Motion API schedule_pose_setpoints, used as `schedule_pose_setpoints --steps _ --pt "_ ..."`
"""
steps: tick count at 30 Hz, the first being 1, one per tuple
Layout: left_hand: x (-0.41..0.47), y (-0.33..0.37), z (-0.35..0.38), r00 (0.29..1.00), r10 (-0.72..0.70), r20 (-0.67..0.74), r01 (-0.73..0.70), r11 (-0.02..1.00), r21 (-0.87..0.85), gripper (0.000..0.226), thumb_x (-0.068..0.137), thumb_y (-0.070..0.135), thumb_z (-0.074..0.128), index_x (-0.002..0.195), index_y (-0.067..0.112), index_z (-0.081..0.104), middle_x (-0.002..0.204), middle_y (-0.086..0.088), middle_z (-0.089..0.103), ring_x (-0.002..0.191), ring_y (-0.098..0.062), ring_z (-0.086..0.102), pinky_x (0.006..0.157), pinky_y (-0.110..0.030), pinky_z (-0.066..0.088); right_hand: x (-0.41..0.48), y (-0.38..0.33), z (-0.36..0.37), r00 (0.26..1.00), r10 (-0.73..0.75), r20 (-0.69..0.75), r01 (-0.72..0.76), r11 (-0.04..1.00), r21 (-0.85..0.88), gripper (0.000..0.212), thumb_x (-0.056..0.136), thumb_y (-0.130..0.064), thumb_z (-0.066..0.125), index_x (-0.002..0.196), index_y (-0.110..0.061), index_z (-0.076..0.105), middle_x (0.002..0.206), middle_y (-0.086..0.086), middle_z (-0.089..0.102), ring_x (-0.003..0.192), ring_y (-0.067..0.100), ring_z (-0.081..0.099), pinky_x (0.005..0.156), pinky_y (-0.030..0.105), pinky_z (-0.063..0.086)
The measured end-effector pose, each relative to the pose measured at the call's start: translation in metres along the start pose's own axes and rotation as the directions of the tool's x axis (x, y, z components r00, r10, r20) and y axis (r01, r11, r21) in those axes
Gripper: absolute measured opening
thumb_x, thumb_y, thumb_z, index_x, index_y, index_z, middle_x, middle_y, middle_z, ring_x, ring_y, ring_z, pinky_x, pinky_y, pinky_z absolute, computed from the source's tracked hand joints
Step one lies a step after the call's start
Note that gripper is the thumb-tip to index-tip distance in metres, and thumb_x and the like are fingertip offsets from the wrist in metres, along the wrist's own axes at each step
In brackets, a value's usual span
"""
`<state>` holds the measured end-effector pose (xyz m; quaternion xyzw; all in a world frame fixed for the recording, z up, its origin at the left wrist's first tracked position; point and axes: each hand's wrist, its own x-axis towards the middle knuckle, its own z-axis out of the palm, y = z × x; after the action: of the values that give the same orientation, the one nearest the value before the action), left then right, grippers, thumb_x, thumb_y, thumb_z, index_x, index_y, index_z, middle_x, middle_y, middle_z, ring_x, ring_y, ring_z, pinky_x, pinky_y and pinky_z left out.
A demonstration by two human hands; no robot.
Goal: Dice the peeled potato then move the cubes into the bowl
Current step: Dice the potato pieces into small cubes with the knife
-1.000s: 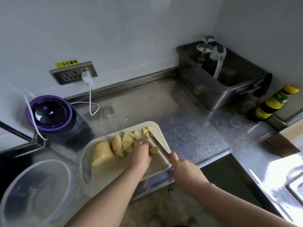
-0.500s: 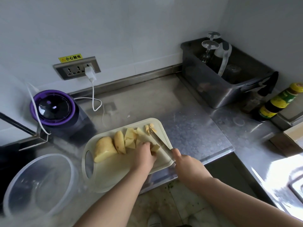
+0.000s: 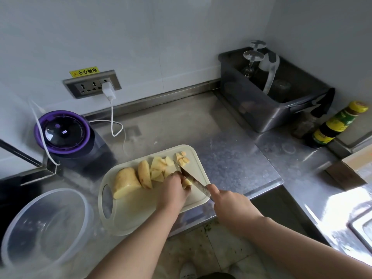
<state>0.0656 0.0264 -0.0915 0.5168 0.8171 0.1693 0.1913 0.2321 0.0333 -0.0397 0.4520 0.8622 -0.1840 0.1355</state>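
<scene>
A cream cutting board (image 3: 141, 210) lies on the steel counter. On it sit a large potato half (image 3: 125, 182), a thick slice (image 3: 145, 174), cut chunks (image 3: 161, 168) and small cubes (image 3: 182, 158) at the far corner. My left hand (image 3: 173, 190) holds down a potato piece with curled fingers. My right hand (image 3: 231, 204) grips a knife (image 3: 189, 177); its blade runs through the potato right beside my left fingers. A clear plastic bowl (image 3: 12, 238) stands empty at the lower left.
A purple-rimmed appliance (image 3: 62, 132) with a white cable stands behind the board. A dark bin (image 3: 261, 109) with upturned glasses is at the back right, a sauce bottle (image 3: 338, 123) beside it. The counter edge drops off just under the board.
The view has drifted slightly. My hands and the knife stay at the same spot on the potato, with the blade working beside my left fingers.
</scene>
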Motion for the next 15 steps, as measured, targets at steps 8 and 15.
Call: schedule_pose_setpoints --steps 8,15 --pt "-0.0020 -0.0005 -0.0023 1.000 0.006 0.000 -0.006 1.000 0.022 0.019 0.087 0.032 0.066 0.099 0.018 0.066 0.100 0.004 0.070 0.094 -0.015 0.065 0.071 -0.018 0.040 -0.0004 0.0017 0.0005 0.999 0.002 0.041 -0.002 1.000 0.009 0.053 0.091 0.004 0.042 0.137 -0.020 0.028 0.077 0.002 0.050 0.070 0.025 0.062 0.060 0.036 0.049" --pt "-0.0011 0.0018 -0.0029 1.000 -0.003 0.022 0.001 0.997 0.081 0.023 0.090 0.028 0.063 0.108 0.014 0.062 0.108 -0.001 0.067 0.101 -0.017 0.063 0.072 -0.019 0.037 0.0058 -0.0006 0.0020 0.991 0.012 0.135 -0.014 1.000 0.011 0.053 0.091 0.006 0.042 0.137 -0.017 0.028 0.074 0.001 0.044 0.070 0.021 0.056 0.065 0.036 0.051"
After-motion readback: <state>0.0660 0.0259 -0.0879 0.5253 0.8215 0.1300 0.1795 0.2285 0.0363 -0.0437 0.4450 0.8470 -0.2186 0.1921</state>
